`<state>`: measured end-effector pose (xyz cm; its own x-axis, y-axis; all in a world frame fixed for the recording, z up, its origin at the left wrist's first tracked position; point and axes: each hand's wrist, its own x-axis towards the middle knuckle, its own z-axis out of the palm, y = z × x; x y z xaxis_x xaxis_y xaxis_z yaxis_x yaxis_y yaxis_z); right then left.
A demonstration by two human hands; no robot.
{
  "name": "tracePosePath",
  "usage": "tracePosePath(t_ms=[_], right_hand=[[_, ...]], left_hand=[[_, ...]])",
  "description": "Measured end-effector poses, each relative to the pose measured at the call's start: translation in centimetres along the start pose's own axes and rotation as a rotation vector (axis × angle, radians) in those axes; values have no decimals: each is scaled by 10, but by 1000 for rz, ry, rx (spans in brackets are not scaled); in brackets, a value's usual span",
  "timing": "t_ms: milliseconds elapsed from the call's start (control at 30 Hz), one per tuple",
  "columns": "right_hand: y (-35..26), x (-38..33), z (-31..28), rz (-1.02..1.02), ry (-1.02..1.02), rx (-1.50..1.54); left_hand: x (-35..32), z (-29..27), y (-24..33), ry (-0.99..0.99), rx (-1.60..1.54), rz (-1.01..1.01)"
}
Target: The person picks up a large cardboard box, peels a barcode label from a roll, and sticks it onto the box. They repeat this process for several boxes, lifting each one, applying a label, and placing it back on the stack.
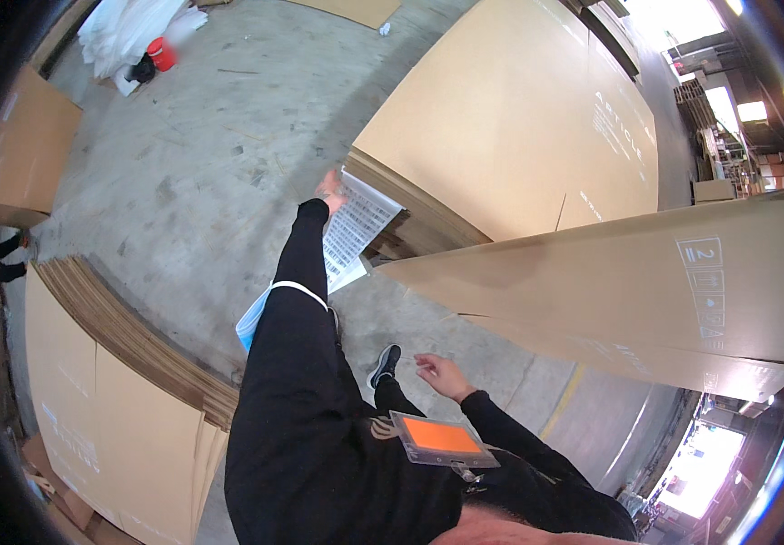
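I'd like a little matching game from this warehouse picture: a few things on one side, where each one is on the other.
Things:
1. white printed paper sheet
2. red plastic container
3. orange rectangular badge
4. left hand

Places:
A. on the person's chest
B. far off on the concrete floor, beside white sheeting
C. gripping the paper's top edge
D. hanging beside the stacked cardboard's corner

Pairs: 1-D, 2-B, 3-A, 4-C
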<state>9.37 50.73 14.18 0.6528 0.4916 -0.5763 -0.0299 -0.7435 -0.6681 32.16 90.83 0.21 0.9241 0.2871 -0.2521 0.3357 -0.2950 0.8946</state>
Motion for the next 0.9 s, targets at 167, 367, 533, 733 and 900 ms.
tracePosePath(t_ms=[167,367,533,733,900], right_hand=[[-45,85,-16,-223,130,40],[-128,182,-56,-451,374,-78],[-168,251,-52,-518,465,-240],[-174,300,-33,-426,500,-376],[-177,322,-22,-388,529,-476]], left_hand=[[4,-9,-20,-105,-27,-58],[-11,-18,-27,-83,-196,-102],[-25,-30,-35,-79,-431,-178],[-27,-24,-22,-113,-559,-140],[-21,-23,-34,-80,-585,-132]])
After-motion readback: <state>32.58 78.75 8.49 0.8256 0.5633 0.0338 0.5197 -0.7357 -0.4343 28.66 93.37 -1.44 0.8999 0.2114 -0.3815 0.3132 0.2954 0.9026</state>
